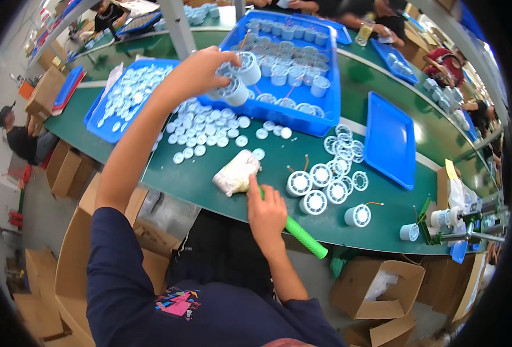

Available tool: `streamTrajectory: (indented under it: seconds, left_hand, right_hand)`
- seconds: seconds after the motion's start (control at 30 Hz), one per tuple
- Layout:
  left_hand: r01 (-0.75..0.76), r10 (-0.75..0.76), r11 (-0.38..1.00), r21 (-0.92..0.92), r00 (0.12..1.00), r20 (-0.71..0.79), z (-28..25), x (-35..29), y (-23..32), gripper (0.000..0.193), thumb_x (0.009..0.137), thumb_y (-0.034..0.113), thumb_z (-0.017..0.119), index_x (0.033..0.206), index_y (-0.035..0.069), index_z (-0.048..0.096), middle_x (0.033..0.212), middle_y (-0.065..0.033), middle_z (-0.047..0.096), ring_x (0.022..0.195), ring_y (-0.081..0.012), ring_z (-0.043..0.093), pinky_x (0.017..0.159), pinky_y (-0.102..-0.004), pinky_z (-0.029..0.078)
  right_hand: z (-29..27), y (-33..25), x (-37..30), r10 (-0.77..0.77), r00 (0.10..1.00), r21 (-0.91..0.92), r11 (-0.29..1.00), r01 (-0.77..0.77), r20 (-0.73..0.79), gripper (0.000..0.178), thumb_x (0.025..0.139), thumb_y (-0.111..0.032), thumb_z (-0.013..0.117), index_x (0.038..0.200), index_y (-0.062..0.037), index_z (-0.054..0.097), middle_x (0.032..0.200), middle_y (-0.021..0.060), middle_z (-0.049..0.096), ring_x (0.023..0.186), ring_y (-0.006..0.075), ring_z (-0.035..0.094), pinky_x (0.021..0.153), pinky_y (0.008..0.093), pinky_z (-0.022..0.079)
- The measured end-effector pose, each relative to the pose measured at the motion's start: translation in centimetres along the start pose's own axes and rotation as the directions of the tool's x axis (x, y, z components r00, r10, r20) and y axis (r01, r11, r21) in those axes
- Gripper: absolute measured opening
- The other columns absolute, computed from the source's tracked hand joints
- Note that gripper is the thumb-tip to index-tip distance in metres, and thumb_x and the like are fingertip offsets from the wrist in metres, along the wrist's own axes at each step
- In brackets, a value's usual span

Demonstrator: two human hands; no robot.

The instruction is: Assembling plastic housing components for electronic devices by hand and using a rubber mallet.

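Observation:
My left hand [197,70] is raised at the near left edge of a deep blue bin, fingers closed around light-blue cylindrical housings [248,69]; at least two show. My right hand [266,214] grips the bright green handle [306,236] of a mallet near the table's front edge. The mallet's head [236,172] is wrapped in whitish material and rests on or just above the green tabletop. Right of it stand several light-blue housings [314,202] with white spoked tops, some with thin wires sticking out. Loose pale rings [344,148] lie behind them.
Rows of housings fill the deep blue bin [331,110]. Small pale discs [207,128] are scattered before it, with more in a blue tray [112,136] at left. A flat blue tray [390,141] and a metal fixture [470,222] stand at right. Other people work across the table.

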State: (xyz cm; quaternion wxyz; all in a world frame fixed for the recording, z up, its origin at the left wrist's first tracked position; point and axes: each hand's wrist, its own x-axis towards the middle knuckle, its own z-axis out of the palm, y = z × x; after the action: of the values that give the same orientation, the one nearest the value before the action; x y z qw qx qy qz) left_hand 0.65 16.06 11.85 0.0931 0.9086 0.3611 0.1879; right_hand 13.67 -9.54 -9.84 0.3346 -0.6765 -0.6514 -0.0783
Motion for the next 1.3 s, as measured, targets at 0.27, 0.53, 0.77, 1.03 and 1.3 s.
streamTrajectory:
  seconds: [0.27, 0.53, 0.77, 1.03, 1.3]
  left_hand:
    - [0.322, -0.320, 0.946, -0.039, 0.946, 0.050, 3.4, -17.4, 1.8, 0.038, 0.086, 0.005, 0.074, 0.122, 0.016, 0.070, 0.115, -0.0120, 0.062, 0.089, -0.0275, 0.067, 0.081, -0.0370, 0.056]
    - [0.235, -0.256, 0.960, 0.152, 0.957, 0.136, 8.6, -20.5, 2.4, 0.040, 0.087, 0.007, 0.074, 0.124, 0.019, 0.065, 0.125, -0.0156, 0.058, 0.098, -0.0354, 0.068, 0.080, -0.0453, 0.057]
    - [0.262, -0.263, 0.963, 0.054, 0.965, 0.006, 7.5, -22.3, 3.6, 0.054, 0.087, 0.018, 0.080, 0.138, 0.016, 0.060, 0.137, -0.0174, 0.057, 0.112, -0.0376, 0.065, 0.090, -0.0452, 0.055]
    - [0.313, -0.434, 0.828, -0.465, 0.883, -0.178, 11.5, -28.2, 6.4, 0.057, 0.085, 0.009, 0.082, 0.139, 0.010, 0.062, 0.140, -0.0182, 0.054, 0.126, -0.0346, 0.058, 0.102, -0.0421, 0.050]
    - [0.202, -0.437, 0.802, -0.562, 0.839, -0.323, 17.5, -25.2, 4.7, 0.061, 0.080, 0.008, 0.085, 0.137, 0.010, 0.065, 0.143, -0.0144, 0.054, 0.117, -0.0317, 0.058, 0.096, -0.0420, 0.051]
  right_hand:
    - [-2.4, 0.5, -0.6, 0.062, 0.990, 0.090, 0.993, -0.074, 0.128, 0.055, 0.087, -0.012, 0.077, 0.141, -0.0173, 0.064, 0.103, 0.0097, 0.065, 0.090, 0.0309, 0.065, 0.076, 0.0446, 0.054]
    - [-4.3, 1.4, -2.7, 0.074, 0.993, 0.079, 0.994, -0.081, 0.091, 0.053, 0.088, -0.006, 0.074, 0.140, -0.0102, 0.065, 0.110, 0.0124, 0.069, 0.093, 0.0316, 0.064, 0.080, 0.0443, 0.052]
    - [-4.0, 2.6, -1.3, -0.082, 0.997, 0.002, 0.997, 0.082, 0.015, 0.047, 0.085, -0.002, 0.074, 0.131, -0.0086, 0.070, 0.114, 0.0118, 0.066, 0.102, 0.0340, 0.062, 0.089, 0.0445, 0.051]
    - [-3.7, 1.5, 0.7, -0.092, 0.966, 0.105, 0.987, 0.120, -0.244, 0.028, 0.082, 0.008, 0.072, 0.109, -0.0022, 0.072, 0.111, 0.0148, 0.066, 0.102, 0.0353, 0.062, 0.090, 0.0447, 0.050]
    - [-0.5, 0.1, 12.0, 0.144, 0.882, -0.095, 0.989, -0.113, 0.449, 0.031, 0.088, -0.018, 0.077, 0.115, -0.0057, 0.070, 0.113, 0.0156, 0.065, 0.106, 0.0357, 0.065, 0.089, 0.0452, 0.054]
